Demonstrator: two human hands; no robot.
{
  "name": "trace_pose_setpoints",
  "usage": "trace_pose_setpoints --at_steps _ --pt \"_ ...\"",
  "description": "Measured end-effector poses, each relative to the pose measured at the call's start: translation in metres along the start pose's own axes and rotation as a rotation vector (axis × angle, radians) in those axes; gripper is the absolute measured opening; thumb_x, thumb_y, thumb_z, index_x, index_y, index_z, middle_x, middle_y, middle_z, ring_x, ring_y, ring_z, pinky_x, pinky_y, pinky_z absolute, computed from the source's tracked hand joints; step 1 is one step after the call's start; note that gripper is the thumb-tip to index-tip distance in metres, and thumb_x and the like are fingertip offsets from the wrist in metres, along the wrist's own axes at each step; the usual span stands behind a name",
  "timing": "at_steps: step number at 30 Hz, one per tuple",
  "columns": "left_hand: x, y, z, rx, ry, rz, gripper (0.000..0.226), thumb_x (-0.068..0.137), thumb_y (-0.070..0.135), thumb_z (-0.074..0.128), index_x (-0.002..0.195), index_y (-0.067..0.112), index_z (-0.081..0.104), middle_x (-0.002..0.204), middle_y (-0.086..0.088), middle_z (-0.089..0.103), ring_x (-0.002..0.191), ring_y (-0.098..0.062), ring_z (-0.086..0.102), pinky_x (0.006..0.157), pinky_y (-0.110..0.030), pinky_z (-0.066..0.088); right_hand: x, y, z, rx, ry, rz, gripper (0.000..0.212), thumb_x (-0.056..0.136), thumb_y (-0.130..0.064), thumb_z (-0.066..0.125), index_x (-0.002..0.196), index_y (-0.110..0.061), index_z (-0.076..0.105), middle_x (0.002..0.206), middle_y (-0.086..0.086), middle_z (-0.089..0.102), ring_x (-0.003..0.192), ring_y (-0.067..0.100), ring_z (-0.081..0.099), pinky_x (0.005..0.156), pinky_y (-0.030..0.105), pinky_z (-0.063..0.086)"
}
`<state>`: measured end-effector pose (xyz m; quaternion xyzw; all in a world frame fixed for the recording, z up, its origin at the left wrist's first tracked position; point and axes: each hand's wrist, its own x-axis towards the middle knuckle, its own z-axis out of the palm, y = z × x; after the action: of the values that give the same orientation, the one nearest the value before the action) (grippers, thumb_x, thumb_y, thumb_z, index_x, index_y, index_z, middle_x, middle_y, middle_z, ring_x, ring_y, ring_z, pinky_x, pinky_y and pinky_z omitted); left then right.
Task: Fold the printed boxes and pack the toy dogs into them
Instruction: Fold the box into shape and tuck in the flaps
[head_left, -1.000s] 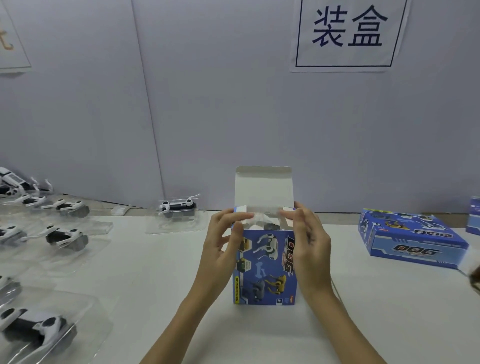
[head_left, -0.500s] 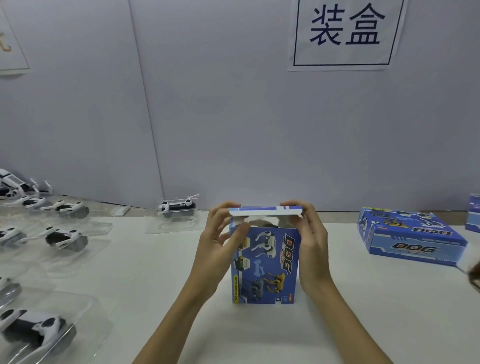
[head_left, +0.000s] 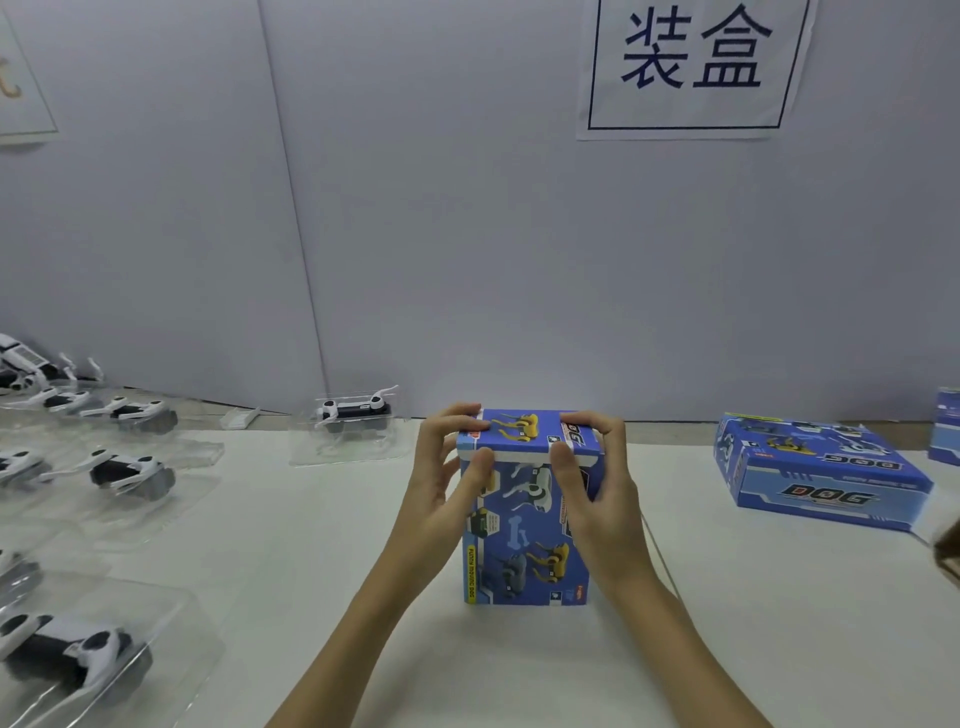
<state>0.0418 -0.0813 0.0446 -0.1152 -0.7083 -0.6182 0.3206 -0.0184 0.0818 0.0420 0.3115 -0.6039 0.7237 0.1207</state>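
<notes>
While the table (head_left: 727, 623) carries everything, the thing that matters stands at its middle: an upright printed box (head_left: 524, 540), long axis vertical, directly in front of the person and between both hands. Its lid (head_left: 524, 434) lies folded down flat across the top, with a white tuck edge showing along the front, so the flap seems not yet fully seated. The left hand (head_left: 441, 483) grips the box's upper left corner, fingers curled over the lid and thumb pressed against the front face. The right hand (head_left: 597, 488) mirrors it on the upper right corner, fingers over the lid and thumb on the front. Both hands sit equally near, and the flap lies just under the thumbs, so the coming push probably goes downward and inward. Whether a dog is inside cannot be told.

To the right, well apart, a flat box (head_left: 815, 473) lies on its side, shut. Along the left edge, clear trays (head_left: 171, 654) each hold a toy dog (head_left: 127, 470), and one more dog (head_left: 353, 410) sits in its tray near the wall behind the left hand.
</notes>
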Motion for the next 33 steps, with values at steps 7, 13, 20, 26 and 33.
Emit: trace_pose_setpoints --at_steps 7,13,20,26,33 --pt "-0.008 -0.016 0.008 0.131 0.19 0.112 0.05 0.096 0.035 0.068 0.141 0.036 0.044 0.148 0.012 0.05 0.135 -0.022 0.056 0.095 -0.036 0.057 -0.002 -0.001 0.006 0.016 0.205 0.017 0.038 0.09 -0.062 0.068 0.116 -0.039 0.052 0.109 -0.01 0.073 0.091 0.014 0.076 0.061 0.026 0.061" --pt "-0.012 -0.019 0.015 0.845 0.139 0.318 0.119 0.074 0.088 0.064 0.16 0.012 0.029 0.16 0.004 0.034 0.148 -0.019 0.032 0.122 -0.049 0.024 -0.006 0.006 0.018 0.27 0.255 0.29 0.044 0.083 -0.054 0.068 0.116 -0.032 0.05 0.119 -0.001 0.072 0.109 0.019 0.074 0.071 0.037 0.064" --pt "-0.003 -0.014 -0.014 0.831 0.022 0.346 0.12 0.069 0.077 0.075 0.161 0.02 0.023 0.158 0.004 0.033 0.142 -0.015 0.034 0.117 -0.047 0.037 -0.001 0.001 0.014 0.095 0.11 0.223 0.034 0.094 -0.047 0.068 0.113 -0.023 0.052 0.113 -0.005 0.069 0.11 0.015 0.071 0.065 0.023 0.06" --pt "0.0 -0.017 -0.028 1.014 -0.149 0.505 0.118 0.071 0.072 0.074 0.162 0.015 0.026 0.155 0.003 0.034 0.147 -0.013 0.025 0.122 -0.05 0.021 0.007 0.005 -0.003 -0.048 0.006 0.227 0.032 0.089 -0.047 0.061 0.099 -0.019 0.051 0.105 0.007 0.072 0.104 0.023 0.074 0.062 0.021 0.057" --pt "-0.003 -0.012 -0.022 1.029 -0.148 0.506 0.12 0.064 0.064 0.086 0.158 0.018 0.027 0.152 0.001 0.034 0.141 -0.019 0.028 0.119 -0.057 0.033 0.004 0.006 0.002 -0.063 -0.057 0.199 0.043 0.093 -0.041 0.06 0.135 -0.032 0.056 0.121 -0.001 0.071 0.107 0.011 0.072 0.069 0.028 0.063"
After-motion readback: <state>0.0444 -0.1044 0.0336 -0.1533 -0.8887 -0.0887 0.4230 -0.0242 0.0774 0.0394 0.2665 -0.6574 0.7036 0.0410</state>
